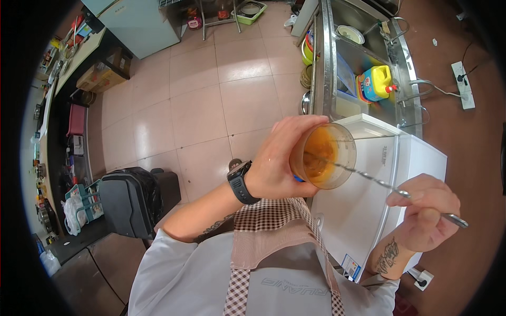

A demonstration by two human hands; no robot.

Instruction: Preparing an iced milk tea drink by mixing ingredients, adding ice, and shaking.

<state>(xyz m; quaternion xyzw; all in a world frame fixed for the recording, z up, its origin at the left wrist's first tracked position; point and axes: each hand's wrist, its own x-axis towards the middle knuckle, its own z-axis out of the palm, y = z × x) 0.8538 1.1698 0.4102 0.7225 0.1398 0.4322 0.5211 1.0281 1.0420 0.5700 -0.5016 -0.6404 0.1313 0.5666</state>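
Observation:
A clear measuring cup (344, 158) with orange, pulpy liquid (319, 158) in it is tilted so that its mouth faces the camera. My left hand (278, 162), with a black watch on the wrist, is wrapped around the cup's side. A long metal bar spoon with a twisted stem (369, 176) reaches into the cup, its lower end in the liquid. The fingers of my right hand (429, 209) hold the spoon near its upper end, which sticks out past the hand.
Beneath the hands stands a white chest-type appliance (352, 213). Beyond it, a steel sink (326, 71) holds a yellow and blue jug (373, 85) and a plastic container. A black trash bin (128, 203) stands at left. A power strip (462, 85) lies at right.

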